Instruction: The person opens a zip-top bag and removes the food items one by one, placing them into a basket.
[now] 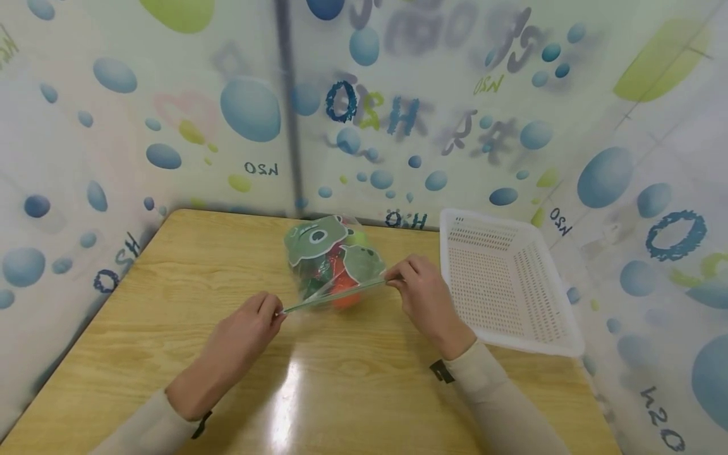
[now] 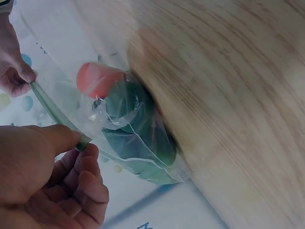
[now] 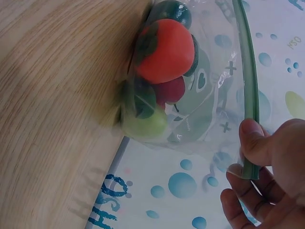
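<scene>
Bubble-printed sheeting walls in a pale wooden surface on three sides, so the working room is a shallow bay open only toward the person. Near the middle of it sits a clear zip bag printed with green cartoon figures; it rests on its bottom, with the green zip strip stretched taut along the edge nearest the person. Each end of that strip is pinched: the left hand grips the end left of the bag between thumb and curled fingers, and the right hand clamps the end right of it. That hold at both ends appears to keep the strip straight and the bag's weight down on the wood. Inside, the right wrist view shows an orange-red toy fruit with a dark red one and a yellow-green one below it. Right of the bag, well apart from it, a white perforated basket lies close to the right-hand sheeting. Left of the bag the wood runs on to the far left corner, and more wood lies between the bag and the person
</scene>
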Demonstrator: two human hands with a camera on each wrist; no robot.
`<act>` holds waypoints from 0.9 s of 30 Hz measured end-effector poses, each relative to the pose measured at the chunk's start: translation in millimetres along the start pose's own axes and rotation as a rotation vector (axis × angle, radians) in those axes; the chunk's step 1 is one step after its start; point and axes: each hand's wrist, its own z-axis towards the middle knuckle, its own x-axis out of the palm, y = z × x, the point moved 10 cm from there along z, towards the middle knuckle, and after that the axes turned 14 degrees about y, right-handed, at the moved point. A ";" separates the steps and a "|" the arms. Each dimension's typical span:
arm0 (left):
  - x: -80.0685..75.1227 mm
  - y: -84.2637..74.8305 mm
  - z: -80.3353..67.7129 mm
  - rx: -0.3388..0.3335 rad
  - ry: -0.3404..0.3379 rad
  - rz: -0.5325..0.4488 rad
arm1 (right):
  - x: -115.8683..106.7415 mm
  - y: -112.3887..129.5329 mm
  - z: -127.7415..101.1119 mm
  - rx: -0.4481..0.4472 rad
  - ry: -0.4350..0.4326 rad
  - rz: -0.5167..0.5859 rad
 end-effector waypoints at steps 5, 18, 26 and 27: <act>-1.7 1.4 -2.1 0.032 -0.017 0.013 | 0.9 -3.7 0.5 0.022 0.015 0.007; 5.0 -15.9 22.1 0.045 0.090 -0.038 | 3.1 -0.5 -4.8 -0.007 0.000 -0.043; 21.8 -39.2 52.2 0.094 0.079 0.008 | 5.2 2.6 -7.5 -0.012 0.014 -0.039; 24.1 -40.6 55.2 0.093 0.083 0.017 | 5.6 2.8 -7.9 -0.010 0.017 -0.040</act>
